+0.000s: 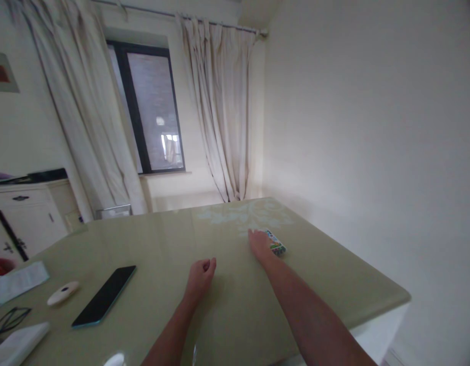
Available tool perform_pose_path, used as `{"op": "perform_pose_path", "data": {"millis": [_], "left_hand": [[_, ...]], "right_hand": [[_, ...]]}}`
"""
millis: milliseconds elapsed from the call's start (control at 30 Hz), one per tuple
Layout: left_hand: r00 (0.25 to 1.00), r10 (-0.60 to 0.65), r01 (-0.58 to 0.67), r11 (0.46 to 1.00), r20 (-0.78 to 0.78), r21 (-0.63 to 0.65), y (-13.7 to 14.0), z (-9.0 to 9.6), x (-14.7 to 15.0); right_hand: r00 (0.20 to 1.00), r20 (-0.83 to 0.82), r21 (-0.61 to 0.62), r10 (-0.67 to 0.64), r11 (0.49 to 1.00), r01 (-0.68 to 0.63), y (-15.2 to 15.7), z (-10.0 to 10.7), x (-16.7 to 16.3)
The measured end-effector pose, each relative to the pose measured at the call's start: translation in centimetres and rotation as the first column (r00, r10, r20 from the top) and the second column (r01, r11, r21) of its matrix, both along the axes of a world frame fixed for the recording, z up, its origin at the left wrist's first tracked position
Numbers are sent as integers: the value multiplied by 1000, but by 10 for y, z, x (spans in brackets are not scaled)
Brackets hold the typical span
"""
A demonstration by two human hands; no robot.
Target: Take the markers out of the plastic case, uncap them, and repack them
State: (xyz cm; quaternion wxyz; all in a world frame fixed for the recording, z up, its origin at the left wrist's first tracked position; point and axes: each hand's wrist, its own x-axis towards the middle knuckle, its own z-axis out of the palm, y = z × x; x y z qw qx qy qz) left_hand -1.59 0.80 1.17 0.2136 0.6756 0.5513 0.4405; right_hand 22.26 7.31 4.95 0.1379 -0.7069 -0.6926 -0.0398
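Note:
My left hand (202, 275) rests on the green tabletop (162, 300) near the middle, fingers curled into a loose fist. Nothing shows in it, though a small dark gap appears by the thumb. Farther forward and to the right, my right hand (259, 244) lies low over the table, its fingertips slightly apart and pointing away from me. Against its right side is a small flat box with a colourful printed top (276, 244). The hand covers the box's left edge, and I cannot make out any fingers wrapped around it.
On the left side of the table lie a black phone (104, 296), an oval white object (63, 293), a pale sheet (22, 282), a dark cord (9, 321) and a white flat case (21, 344). A wall (364, 152) runs along the right.

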Motion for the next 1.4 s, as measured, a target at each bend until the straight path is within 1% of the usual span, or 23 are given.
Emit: {"op": "perform_pose_path", "data": {"millis": [33,100,200,267,333,600,833,1067,1133,1200,1267,1300,1333,1367,1400], "left_hand": [[1000,2,-2,1000,-1,0,1,-1,0],[1000,3,-3,1000,-4,1,2,-2,-1],[1000,5,-5,1000,-5,2,3,-3,-2],[1000,7,-7,1000,-3,3,2,-3,-2],[1000,5,-5,1000,-5,6,-1,-3,-3],[997,-22,23,1000,-68,20,-19,-7,-4],[993,-26,31,999,-118,42,-20,-9,-4],[995,-16,22,998,-103,56,-20,-11,-4],[995,-15,22,998,-102,60,-20,-11,-4],[994,-14,21,998,-109,64,-20,-11,-4],[992,-11,19,998,-122,67,-20,-12,-4],[992,-9,17,998,-128,67,-19,-12,-5],[991,-6,15,998,-133,68,-19,-13,-5],[990,-2,12,998,-138,69,-18,-13,-6],[990,4,6,998,-141,70,-18,-13,-6]], "right_hand": [[1000,-6,27,-14,1000,14,-3,-4,-11],[1000,-26,60,1,998,1,-9,-13,-29],[995,-52,94,85,992,-80,-20,-23,-43],[987,-71,113,142,985,-134,-27,-26,-41],[981,-95,128,166,980,-154,-31,-27,-37],[957,-194,156,215,970,-186,-35,-31,-31],[939,-239,194,248,959,-204,-34,-35,-28],[940,-225,283,257,940,-189,-33,-39,-31],[945,-232,340,229,930,-141,-33,-35,-28],[951,-268,413,154,910,-31,-32,-29,-18],[944,-328,467,38,875,127,-31,-22,-1],[929,-367,483,-37,847,224,-31,-19,10],[904,-401,487,-149,801,348,-31,-17,21],[879,-411,464,-240,775,429,-31,-16,32],[852,-415,404,-319,775,487,-32,-16,42]]}}
